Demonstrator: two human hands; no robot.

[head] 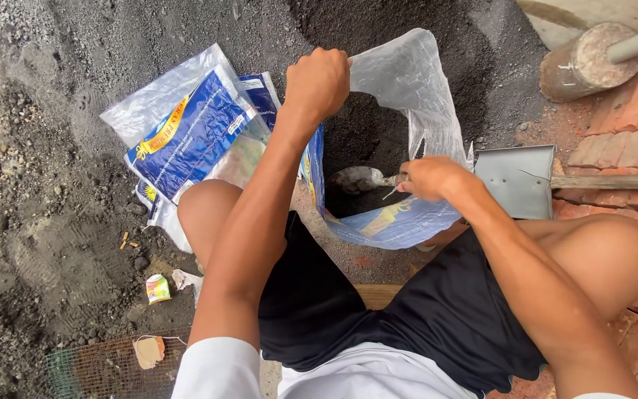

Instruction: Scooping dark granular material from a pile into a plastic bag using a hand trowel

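Note:
An open plastic sack (407,89), clear with blue and yellow print, stands between my knees, with dark soil inside. My left hand (317,80) is closed on the sack's far-left rim, holding it up. My right hand (431,177) grips the handle of a small trowel (356,179) whose grey blade points left inside the sack's mouth, just above the soil.
Several flat blue-and-clear sacks (190,129) lie on the dark soil to the left. A metal spade blade with wooden handle (518,177) rests on red bricks (629,125) at right. A heavy mallet (588,59) sits at top right. Wire mesh (90,369) lies at bottom left.

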